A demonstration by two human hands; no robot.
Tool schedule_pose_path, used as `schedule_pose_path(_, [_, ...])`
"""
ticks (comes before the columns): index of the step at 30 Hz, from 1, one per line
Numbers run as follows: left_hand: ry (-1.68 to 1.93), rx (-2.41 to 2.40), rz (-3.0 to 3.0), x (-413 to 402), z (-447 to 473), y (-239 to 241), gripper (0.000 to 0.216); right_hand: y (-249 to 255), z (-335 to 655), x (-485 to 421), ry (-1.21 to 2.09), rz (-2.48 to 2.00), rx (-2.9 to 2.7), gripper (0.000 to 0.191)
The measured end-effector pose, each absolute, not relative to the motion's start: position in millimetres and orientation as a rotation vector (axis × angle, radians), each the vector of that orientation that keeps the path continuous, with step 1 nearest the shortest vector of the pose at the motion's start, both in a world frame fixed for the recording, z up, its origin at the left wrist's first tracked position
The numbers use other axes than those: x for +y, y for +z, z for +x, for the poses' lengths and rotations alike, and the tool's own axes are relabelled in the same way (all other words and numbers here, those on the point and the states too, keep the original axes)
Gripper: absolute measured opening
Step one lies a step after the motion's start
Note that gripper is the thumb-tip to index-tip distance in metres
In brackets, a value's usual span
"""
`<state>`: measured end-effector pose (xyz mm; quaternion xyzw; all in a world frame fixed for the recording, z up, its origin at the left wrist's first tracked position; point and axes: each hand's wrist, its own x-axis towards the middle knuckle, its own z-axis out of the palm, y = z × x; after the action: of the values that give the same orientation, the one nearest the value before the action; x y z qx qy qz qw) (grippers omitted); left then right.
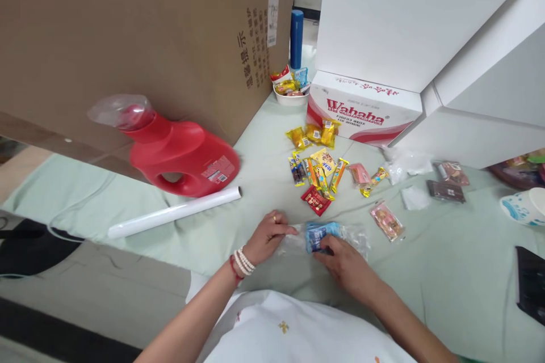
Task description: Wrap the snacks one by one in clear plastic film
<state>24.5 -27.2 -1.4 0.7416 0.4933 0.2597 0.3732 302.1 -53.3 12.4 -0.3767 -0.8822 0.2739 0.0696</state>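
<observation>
A clear plastic bag (355, 235) lies flat on the green cloth close to my body. My left hand (269, 235), wearing a ring and a beaded bracelet, pinches the bag's left end. On the bag sits a blue snack packet (322, 231); whether it is inside the plastic is hard to see. My right hand (343, 264) has its thumb and fingers closed on the packet's lower right part. Just beyond are a red snack packet (315, 199), several small yellow snack packets (324, 180) and dark-wrapped sticks (297, 169). To the right lies a pink packet (386, 221).
At left, a red detergent jug (185, 153) and a white roll (174, 212) lie before a large cardboard box (170, 39). Behind stand a snack bowl (292, 99), a blue cylinder (297, 39) and a Wahaha carton (361, 110). At right are a paper cup (525, 207) and black device (530, 283).
</observation>
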Motion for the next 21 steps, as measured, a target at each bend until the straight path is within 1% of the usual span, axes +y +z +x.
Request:
schedule_pose_path(3, [0.725,1.300,1.795,-31.7,20.5,5.9,0.034,9.3,304.5,-56.8,0.893,-1.110,-2.512,0.043])
schedule_pose_path(6, [0.731,1.547,1.799,-36.8,37.1,6.0,0.039,8.9,304.1,-58.8,0.911,-1.112,-2.455,0.040])
schedule_pose_path(9, [0.590,1.840,1.864,-44.1,55.7,5.4,0.023,9.4,302.8,-59.9,0.916,-1.116,-2.401,0.034])
schedule_pose_path(11, [0.453,1.913,1.836,-48.4,59.0,8.6,0.037,8.6,301.8,-59.9,0.916,-1.098,-2.365,0.037])
schedule_pose_path(12, [0.394,1.892,1.800,-49.6,58.1,11.2,0.035,7.8,301.1,-59.7,0.912,-1.090,-2.358,0.040])
schedule_pose_path(13, [0.368,1.844,1.744,-49.7,56.4,14.1,0.027,6.7,300.2,-59.5,0.906,-1.086,-2.355,0.042])
schedule_pose_path(15, [0.431,1.674,1.579,-46.7,54.9,19.0,0.010,4.7,297.7,-58.8,0.896,-1.092,-2.359,0.044])
schedule_pose_path(16, [0.496,1.575,1.478,-44.0,56.9,20.2,0.010,4.2,296.2,-58.6,0.895,-1.097,-2.361,0.044])
schedule_pose_path(19, [0.641,1.407,1.279,-35.1,76.2,16.8,0.028,4.5,293.6,-59.5,0.915,-1.104,-2.363,0.041])
schedule_pose_path(21, [0.679,1.414,1.333,-32.5,95.2,10.4,0.034,5.1,295.4,-62.0,0.952,-1.088,-2.353,0.039])
